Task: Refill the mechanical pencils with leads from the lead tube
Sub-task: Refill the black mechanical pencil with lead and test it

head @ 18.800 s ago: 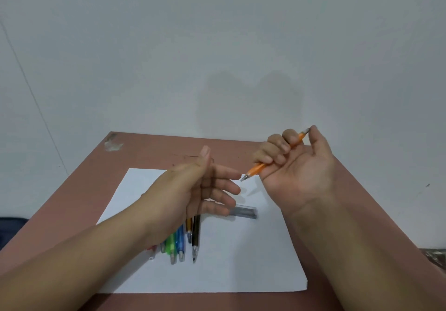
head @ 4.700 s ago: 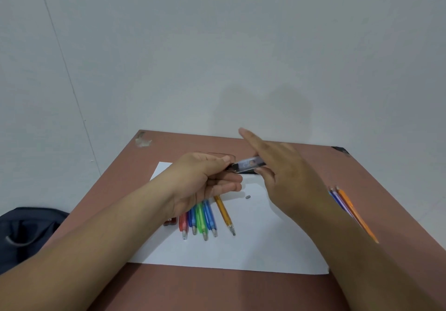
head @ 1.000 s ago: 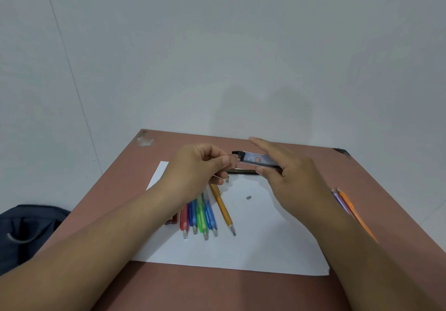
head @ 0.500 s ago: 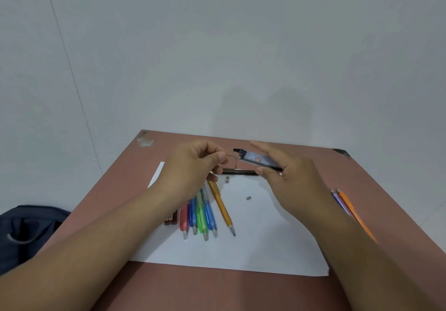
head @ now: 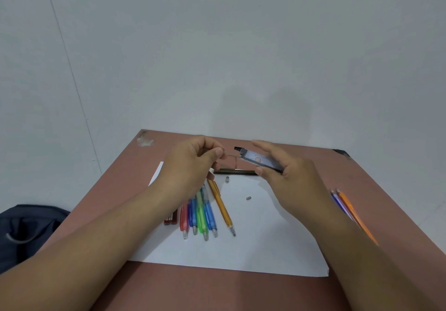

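The brown desk [head: 241,291] carries a white sheet [head: 265,243] with 5 coloured pencils [head: 200,214]. The right hand [head: 296,180] grips the lead tube [head: 259,160], label unreadable. The left hand [head: 190,166] has its fingers curled, pinching; what it pinches is unclear.

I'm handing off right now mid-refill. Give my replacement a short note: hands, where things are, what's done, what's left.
Right hand holds the lead tube tilted, open end toward the left hand, whose fingertips are pinched together; any lead there is too thin to see.
Black pencil lies opened at the paper's far edge, two small caps beside it.
Five coloured pencils wait on the paper; the set-aside pencils lie at the right, apparently done.
Left: load the black one, recap, then the five.
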The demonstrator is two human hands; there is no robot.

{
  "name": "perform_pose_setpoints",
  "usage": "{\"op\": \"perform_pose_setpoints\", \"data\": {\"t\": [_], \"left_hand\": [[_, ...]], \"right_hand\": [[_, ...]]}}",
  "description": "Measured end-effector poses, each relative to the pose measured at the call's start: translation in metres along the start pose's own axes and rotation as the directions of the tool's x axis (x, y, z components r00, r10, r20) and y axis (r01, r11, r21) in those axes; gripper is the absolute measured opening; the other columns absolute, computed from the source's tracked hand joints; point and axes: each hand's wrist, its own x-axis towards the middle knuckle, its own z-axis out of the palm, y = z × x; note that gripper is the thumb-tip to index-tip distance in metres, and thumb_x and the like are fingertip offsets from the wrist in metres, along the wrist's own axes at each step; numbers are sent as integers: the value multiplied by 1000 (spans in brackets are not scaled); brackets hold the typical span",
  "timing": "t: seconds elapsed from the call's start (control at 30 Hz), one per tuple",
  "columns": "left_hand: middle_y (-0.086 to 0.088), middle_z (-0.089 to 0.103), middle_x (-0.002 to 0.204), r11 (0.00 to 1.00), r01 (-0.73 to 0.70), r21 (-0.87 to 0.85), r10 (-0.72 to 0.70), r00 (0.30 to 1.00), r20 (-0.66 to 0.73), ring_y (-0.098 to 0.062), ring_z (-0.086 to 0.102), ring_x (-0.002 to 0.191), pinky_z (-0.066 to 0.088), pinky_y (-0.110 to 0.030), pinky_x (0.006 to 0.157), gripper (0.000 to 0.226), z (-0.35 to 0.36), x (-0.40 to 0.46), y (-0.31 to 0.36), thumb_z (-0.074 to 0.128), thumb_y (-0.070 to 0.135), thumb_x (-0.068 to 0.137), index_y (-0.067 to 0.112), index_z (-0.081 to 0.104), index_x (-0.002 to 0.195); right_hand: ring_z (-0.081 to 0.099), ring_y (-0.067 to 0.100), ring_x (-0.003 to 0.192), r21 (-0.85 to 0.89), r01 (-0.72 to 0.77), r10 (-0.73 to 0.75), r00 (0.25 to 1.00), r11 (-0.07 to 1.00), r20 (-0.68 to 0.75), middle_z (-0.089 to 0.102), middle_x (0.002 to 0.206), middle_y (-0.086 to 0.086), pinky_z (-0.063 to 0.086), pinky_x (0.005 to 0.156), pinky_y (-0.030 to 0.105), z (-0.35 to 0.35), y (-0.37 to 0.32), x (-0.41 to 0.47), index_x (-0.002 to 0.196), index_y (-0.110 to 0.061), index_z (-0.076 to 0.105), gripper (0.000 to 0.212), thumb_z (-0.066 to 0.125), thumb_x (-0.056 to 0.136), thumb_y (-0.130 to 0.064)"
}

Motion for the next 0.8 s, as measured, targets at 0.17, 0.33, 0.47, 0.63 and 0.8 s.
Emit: {"op": "perform_pose_setpoints", "data": {"t": [0.17, 0.33, 0.47, 0.63, 0.8], "left_hand": [[7, 75, 86, 1000, -31, -3, 31, 999, -20, -16, 70, 75, 63, -39, 70, 14, -2, -2, 3, 62, 21, 98, 26, 72, 90], [9, 74, 84, 998, -64, -8, 64, 998, -15, -12, 68, 75, 61, -31, 65, 14, -3, -4, 6, 60, 21, 99, 23, 71, 90], [9, 73, 83, 996, -89, 2, 89, 996, -21, -9, 68, 74, 60, -28, 63, 14, -3, -4, 5, 59, 23, 100, 24, 69, 90], [8, 73, 85, 995, -100, -5, 100, 994, -47, -9, 67, 73, 57, -26, 62, 13, -3, -4, 6, 58, 24, 100, 23, 67, 90], [5, 73, 87, 990, -123, -63, 115, 987, -115, -21, 68, 78, 60, -34, 67, 14, -8, -4, 8, 52, 20, 103, 17, 63, 94]], "right_hand": [[53, -13, 100, 43, -20, 19, 1000, 999, 6, 59, 122, -22, 44, 74, 0, 0, -2, 0, 138, -44, 56, 50, 69, 95, -22], [58, -12, 99, 60, -43, 40, 998, 997, 39, 64, 112, -29, 43, 75, 3, 2, -2, 0, 133, -41, 62, 40, 65, 98, -23], [56, -14, 97, 62, -53, 49, 997, 997, 65, 62, 101, -35, 41, 73, 5, 2, -3, -1, 126, -44, 65, 35, 62, 99, -23], [60, -3, 93, 59, -60, 55, 995, 996, 85, 67, 102, -24, 45, 73, 11, 1, -3, -1, 119, -47, 66, 32, 62, 99, -23], [58, -6, 92, 42, -52, 48, 995, 998, 82, 66, 98, -25, 44, 71, 11, 1, -3, 0, 114, -48, 65, 31, 63, 99, -22]]}}
